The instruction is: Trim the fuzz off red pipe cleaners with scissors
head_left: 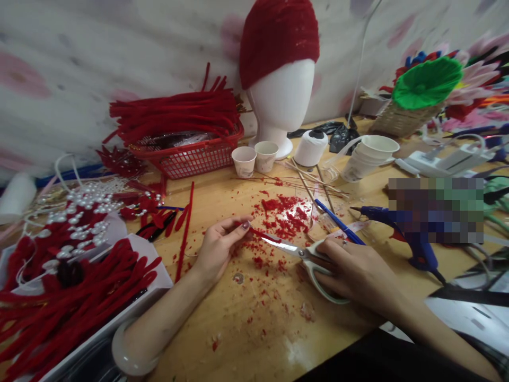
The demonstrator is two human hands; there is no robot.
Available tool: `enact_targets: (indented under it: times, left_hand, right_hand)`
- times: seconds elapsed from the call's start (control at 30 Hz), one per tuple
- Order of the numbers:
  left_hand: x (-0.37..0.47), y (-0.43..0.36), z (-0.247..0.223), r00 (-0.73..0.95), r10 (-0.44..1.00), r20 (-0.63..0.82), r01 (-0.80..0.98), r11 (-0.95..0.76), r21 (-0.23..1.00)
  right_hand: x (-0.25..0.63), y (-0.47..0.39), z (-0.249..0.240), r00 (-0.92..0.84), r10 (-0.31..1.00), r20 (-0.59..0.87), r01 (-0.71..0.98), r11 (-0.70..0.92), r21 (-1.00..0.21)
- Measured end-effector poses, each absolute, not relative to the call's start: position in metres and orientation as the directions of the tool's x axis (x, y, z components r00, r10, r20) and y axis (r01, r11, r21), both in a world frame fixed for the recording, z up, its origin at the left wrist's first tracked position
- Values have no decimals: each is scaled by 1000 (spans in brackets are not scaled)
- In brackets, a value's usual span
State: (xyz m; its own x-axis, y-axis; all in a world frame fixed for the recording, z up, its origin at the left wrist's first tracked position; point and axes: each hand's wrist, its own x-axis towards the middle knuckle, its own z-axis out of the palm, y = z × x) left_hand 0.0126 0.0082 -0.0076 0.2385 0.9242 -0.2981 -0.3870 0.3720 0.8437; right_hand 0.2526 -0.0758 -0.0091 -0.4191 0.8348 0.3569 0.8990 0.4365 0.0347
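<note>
Left hand [217,249]: thumb and fingers pinch the end of the red strip [262,233]. The strip extends from the fingertips toward the right hand, above the table and along the blades of the scissors [283,245]. Whether the blades touch it cannot be determined. A pale bracelet [129,353] encircles the left forearm.

Right hand [353,265]: closed around the scissors, fingers in the pale handles. The blades point toward the left hand.

Table [246,339]: wooden; red clippings [284,212] are scattered beneath and beyond the blades. A blue pen [340,222] lies just beyond the right hand, near thin sticks [303,180]. 1 blue glue gun [417,244] lies farther right, partly behind a pixelated area.

Left side: 1 loose red stem [185,233] lies near the left hand. Beside it, a white box [149,254] holds many red stems; white beads [91,212] lie behind.

Far side: a red basket [186,162] bears a pile of red stems. 2 paper cups [244,161] stand side by side before a white mannequin head [284,95] with a red covering. To their right are 1 white spool [311,148] and tilted, nested cups [368,154].
</note>
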Motion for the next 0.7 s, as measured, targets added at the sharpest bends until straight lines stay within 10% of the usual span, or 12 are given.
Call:
enact_targets:
  times: [0.2,0.37,0.53,0.7]
  left_hand:
    - [12,8,-8,227,926,-301,-372,368,852]
    - [11,9,-9,231,929,-291,-388,362,848]
    - [12,9,-10,253,932,-259,-420,347,839]
    - [11,8,-17,144,969,-200,-455,244,856]
  right_hand:
    - [253,-76,-10,-407,842,355,895,444,-26]
    - [252,-77,3,-221,941,256,867,310,-391]
    - [256,-61,33,-302,940,-157,473,5,-881]
    - [251,-28,39,-380,830,-407,330,-289,-898]
